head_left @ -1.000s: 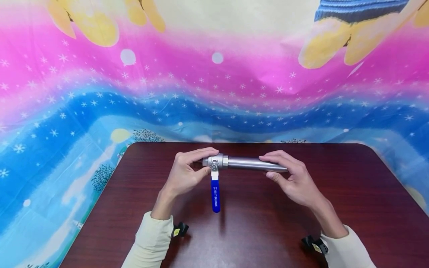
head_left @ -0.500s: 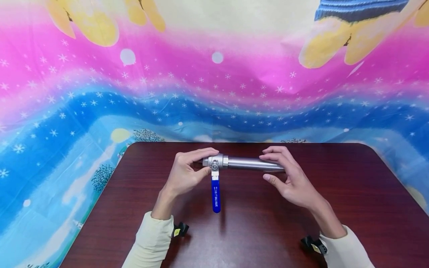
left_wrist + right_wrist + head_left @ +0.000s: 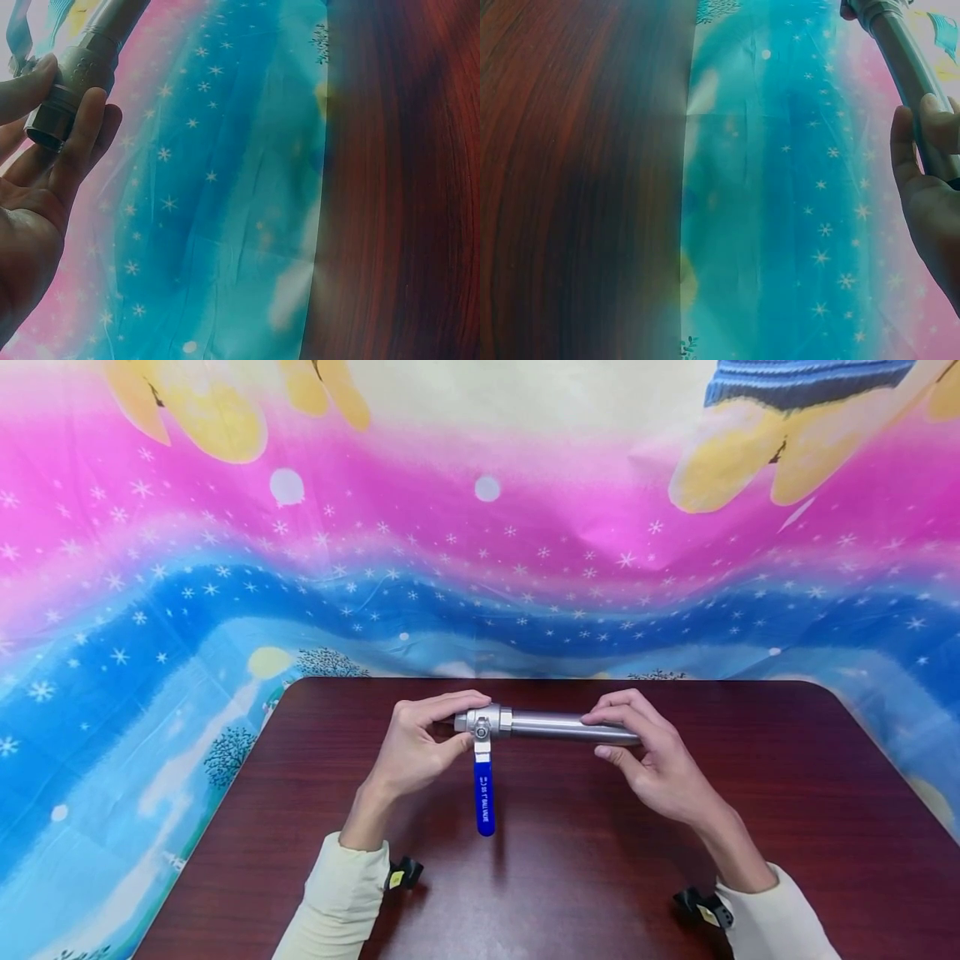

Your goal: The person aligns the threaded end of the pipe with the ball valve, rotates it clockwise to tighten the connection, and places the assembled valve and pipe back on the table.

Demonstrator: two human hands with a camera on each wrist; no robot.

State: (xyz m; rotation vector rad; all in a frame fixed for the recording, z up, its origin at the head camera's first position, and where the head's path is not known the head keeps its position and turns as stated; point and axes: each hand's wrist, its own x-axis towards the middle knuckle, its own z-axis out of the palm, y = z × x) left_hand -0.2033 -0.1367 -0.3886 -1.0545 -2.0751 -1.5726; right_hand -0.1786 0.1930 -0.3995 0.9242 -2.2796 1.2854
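My left hand (image 3: 416, 747) pinches a metal ball valve (image 3: 482, 722) between thumb and fingers, close over the table. The valve's blue lever handle (image 3: 485, 797), lettered "BALL VALVE", points toward me, at right angles to the body. From the valve's right end runs a smooth steel pipe (image 3: 551, 725), joined in line with it. My right hand (image 3: 663, 768) holds the pipe's far right part, fingers over the top and thumb below. In the left wrist view the valve's open hexagonal end (image 3: 49, 127) shows between the fingers. The right wrist view shows thumb and fingers on the pipe (image 3: 904, 60).
A dark red-brown wooden table (image 3: 562, 877) spreads under both hands. Behind and left of it hangs a bright printed cloth (image 3: 420, 543) with snowflakes. A black wrist camera (image 3: 403, 873) sits at the left cuff, another black camera (image 3: 703, 908) at the right.
Half a second ago the right hand's fingers and thumb had loosened from the pipe; now they have closed round it again. The left hand and valve stay nearly still.
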